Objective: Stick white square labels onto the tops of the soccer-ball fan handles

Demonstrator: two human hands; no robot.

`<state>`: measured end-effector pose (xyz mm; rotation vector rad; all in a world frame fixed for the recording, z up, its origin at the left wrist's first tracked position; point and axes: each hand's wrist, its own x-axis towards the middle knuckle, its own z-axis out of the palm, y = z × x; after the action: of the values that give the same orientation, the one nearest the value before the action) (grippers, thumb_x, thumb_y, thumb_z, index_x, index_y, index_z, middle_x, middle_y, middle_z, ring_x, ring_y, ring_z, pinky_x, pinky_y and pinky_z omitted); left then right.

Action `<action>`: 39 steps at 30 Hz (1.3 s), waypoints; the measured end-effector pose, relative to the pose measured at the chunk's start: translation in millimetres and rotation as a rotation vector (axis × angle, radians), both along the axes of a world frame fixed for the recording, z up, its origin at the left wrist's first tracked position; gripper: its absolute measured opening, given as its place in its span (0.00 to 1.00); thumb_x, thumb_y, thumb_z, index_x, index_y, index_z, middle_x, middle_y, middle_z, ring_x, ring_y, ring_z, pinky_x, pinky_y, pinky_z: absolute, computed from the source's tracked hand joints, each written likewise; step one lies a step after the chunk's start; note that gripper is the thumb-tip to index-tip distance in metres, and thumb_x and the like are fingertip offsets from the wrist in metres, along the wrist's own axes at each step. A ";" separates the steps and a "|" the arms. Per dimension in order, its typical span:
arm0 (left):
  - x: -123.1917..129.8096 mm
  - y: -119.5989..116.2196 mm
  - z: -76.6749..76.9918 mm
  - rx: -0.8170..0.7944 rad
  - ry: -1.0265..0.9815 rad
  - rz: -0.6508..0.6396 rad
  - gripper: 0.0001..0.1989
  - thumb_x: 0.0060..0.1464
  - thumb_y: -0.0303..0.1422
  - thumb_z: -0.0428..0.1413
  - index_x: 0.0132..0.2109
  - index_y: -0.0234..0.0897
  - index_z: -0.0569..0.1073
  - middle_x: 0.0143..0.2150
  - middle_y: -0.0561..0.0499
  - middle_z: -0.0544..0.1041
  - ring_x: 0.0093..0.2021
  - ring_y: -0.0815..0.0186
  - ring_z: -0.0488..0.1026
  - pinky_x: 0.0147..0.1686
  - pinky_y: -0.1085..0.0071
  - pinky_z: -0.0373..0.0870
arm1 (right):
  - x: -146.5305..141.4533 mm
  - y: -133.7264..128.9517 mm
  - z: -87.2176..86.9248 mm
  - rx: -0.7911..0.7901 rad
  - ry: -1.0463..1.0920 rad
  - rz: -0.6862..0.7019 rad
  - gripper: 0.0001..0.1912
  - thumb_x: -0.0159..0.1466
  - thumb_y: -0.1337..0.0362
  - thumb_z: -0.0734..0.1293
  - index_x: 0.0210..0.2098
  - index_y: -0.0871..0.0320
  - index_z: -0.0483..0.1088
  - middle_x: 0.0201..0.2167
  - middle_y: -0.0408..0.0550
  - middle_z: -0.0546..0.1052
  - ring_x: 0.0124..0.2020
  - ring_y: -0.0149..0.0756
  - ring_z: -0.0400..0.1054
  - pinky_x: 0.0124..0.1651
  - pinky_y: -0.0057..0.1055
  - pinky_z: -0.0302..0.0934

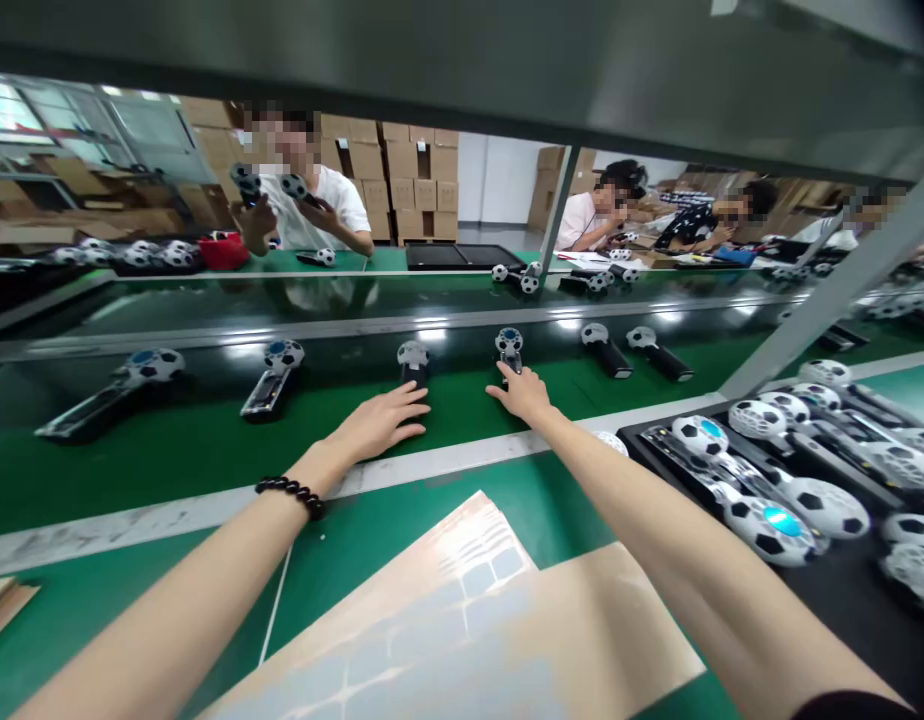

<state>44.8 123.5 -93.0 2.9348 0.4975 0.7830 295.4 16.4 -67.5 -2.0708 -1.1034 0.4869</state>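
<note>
My left hand (383,418) reaches over the green belt (462,405), fingers spread, its fingertips at the black handle of a football-patterned device (413,357). Further right, my right hand (523,392) has its fingers on the lower part of another such device (508,343), whose round head points away from me; the thumb is held apart. Neither hand is wrapped round anything. More of these devices lie along the belt: two to the left (153,366) (283,356) and two to the right (595,335) (642,339).
A black tray (871,610) full of similar devices stands at the right. Flat printed sheets (432,620) lie before me. A slanted metal post (829,285) rises at the right, under an overhead shelf (462,70). Across the line, a person (334,205) holds two devices.
</note>
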 end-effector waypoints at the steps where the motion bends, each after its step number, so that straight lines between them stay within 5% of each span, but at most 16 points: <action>1: -1.6 0.3 -5.9 0.003 0.016 0.025 0.21 0.64 0.48 0.52 0.48 0.39 0.81 0.57 0.43 0.80 0.60 0.51 0.77 0.54 0.60 0.78 | -0.2 2.0 4.2 0.004 0.030 -0.005 0.19 0.71 0.59 0.69 0.59 0.57 0.70 0.59 0.54 0.73 0.54 0.46 0.72 0.54 0.50 0.70; 4: 1.3 -14.6 -10.3 -0.002 0.033 0.108 0.21 0.64 0.41 0.53 0.57 0.34 0.76 0.65 0.36 0.73 0.66 0.44 0.69 0.61 0.51 0.72 | -11.2 2.0 22.3 0.013 0.166 0.034 0.19 0.71 0.58 0.69 0.58 0.58 0.70 0.57 0.53 0.74 0.51 0.45 0.73 0.52 0.47 0.72; 8: 24.3 -52.9 10.5 0.041 -0.051 0.202 0.34 0.57 0.30 0.60 0.69 0.33 0.62 0.75 0.32 0.54 0.76 0.41 0.48 0.71 0.39 0.51 | -44.3 -27.7 40.8 -0.002 0.386 0.209 0.19 0.75 0.52 0.61 0.54 0.61 0.71 0.46 0.52 0.79 0.40 0.37 0.77 0.43 0.39 0.74; 10: 31.6 -71.4 24.4 0.068 -0.126 0.205 0.31 0.55 0.27 0.59 0.66 0.36 0.66 0.71 0.35 0.63 0.73 0.43 0.57 0.71 0.41 0.52 | -58.7 -62.5 41.8 -0.004 0.445 0.311 0.29 0.78 0.48 0.47 0.52 0.60 0.72 0.39 0.52 0.82 0.31 0.35 0.77 0.37 0.35 0.74; 13: 25.8 -97.6 39.1 -0.099 -0.258 0.164 0.19 0.55 0.30 0.59 0.54 0.37 0.75 0.51 0.43 0.81 0.52 0.51 0.79 0.57 0.54 0.72 | -70.1 -130.5 29.5 0.032 0.355 0.379 0.27 0.76 0.46 0.49 0.53 0.56 0.70 0.35 0.49 0.82 0.27 0.35 0.74 0.31 0.33 0.70; 15: 16.2 -116.3 42.4 -0.337 -0.401 0.173 0.15 0.53 0.36 0.63 0.47 0.34 0.76 0.40 0.47 0.82 0.39 0.57 0.80 0.43 0.63 0.78 | -74.9 -172.7 11.6 0.022 0.222 0.358 0.13 0.69 0.53 0.64 0.42 0.56 0.73 0.32 0.49 0.80 0.30 0.39 0.74 0.33 0.33 0.67; 17: 9.2 -135.0 41.2 -0.592 -0.536 0.186 0.17 0.50 0.41 0.66 0.41 0.33 0.75 0.35 0.47 0.81 0.34 0.60 0.79 0.36 0.67 0.78 | -81.8 -203.3 -10.5 -0.022 0.107 0.332 0.08 0.65 0.60 0.67 0.33 0.56 0.73 0.29 0.50 0.79 0.31 0.42 0.73 0.35 0.37 0.65; 19: 7.4 -151.1 36.6 -0.784 -0.626 0.169 0.18 0.49 0.42 0.67 0.39 0.33 0.74 0.35 0.47 0.82 0.34 0.60 0.80 0.36 0.66 0.78 | -91.2 -220.6 -31.0 -0.041 0.007 0.273 0.07 0.64 0.61 0.66 0.35 0.57 0.74 0.32 0.54 0.78 0.34 0.47 0.73 0.37 0.42 0.65; 24: 13.5 -172.3 19.5 -0.894 -0.669 0.056 0.17 0.48 0.39 0.68 0.41 0.34 0.73 0.34 0.47 0.80 0.34 0.62 0.78 0.38 0.64 0.79 | -109.2 -228.4 -53.9 -0.014 -0.130 0.171 0.10 0.68 0.61 0.63 0.44 0.58 0.72 0.42 0.59 0.77 0.43 0.53 0.74 0.42 0.46 0.68; 30: 12.2 -177.2 14.3 -0.826 -0.637 -0.005 0.16 0.50 0.38 0.66 0.41 0.34 0.73 0.38 0.44 0.80 0.37 0.62 0.77 0.39 0.66 0.77 | -108.0 -227.0 -55.4 -0.005 -0.141 0.154 0.02 0.67 0.64 0.66 0.38 0.56 0.69 0.37 0.54 0.78 0.39 0.48 0.76 0.41 0.42 0.70; 39: 12.1 -177.7 13.4 -0.889 -0.616 -0.029 0.17 0.49 0.39 0.66 0.42 0.35 0.72 0.35 0.46 0.80 0.34 0.62 0.77 0.33 0.68 0.75 | -112.3 -227.9 -57.0 0.000 -0.057 0.122 0.07 0.67 0.62 0.63 0.42 0.57 0.69 0.40 0.58 0.77 0.43 0.53 0.75 0.45 0.47 0.68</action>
<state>56.9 -54.1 -79.5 1.7830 0.5449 1.0446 183.1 -211.4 -124.4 -2.0368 -1.2685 0.4898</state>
